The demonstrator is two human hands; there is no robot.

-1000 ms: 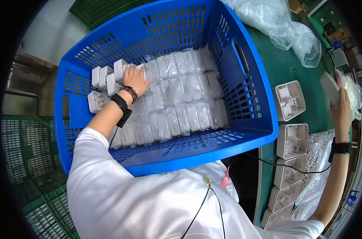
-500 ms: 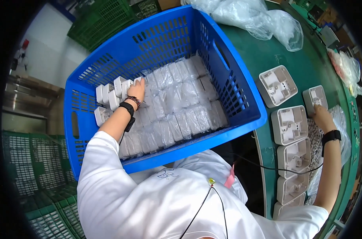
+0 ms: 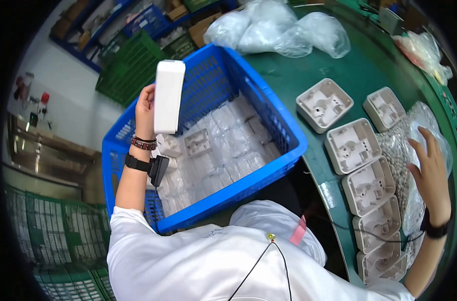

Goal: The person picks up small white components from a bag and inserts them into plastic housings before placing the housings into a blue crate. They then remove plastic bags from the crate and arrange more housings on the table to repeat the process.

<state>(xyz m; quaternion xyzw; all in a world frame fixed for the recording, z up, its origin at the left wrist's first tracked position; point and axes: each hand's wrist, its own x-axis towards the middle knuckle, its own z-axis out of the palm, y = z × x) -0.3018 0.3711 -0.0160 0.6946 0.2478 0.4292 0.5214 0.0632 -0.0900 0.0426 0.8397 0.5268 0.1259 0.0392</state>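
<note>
Head view: two bare hands on either side of a blue crate (image 3: pixel 228 196).

The left hand (image 3: pixel 145 111), over the crate's left part, has its grip closed on a white casing (image 3: pixel 168 95), which stands upright in view. Inside the crate, plastic-wrapped pale blocks (image 3: pixel 221 138) lie in rows, with a hollow white part (image 3: pixel 197 142) near the crate's left end. Right of the crate, on a green counter (image 3: pixel 361 62), runs a row of hollow white housings (image 3: pixel 353 145); farther right of it are a smaller housing (image 3: pixel 385 109) and the right hand (image 3: pixel 430 168), fingers spread, apparently holding nothing. Beyond the crate's far right corner lie clear plastic bags (image 3: pixel 268 30).
</note>
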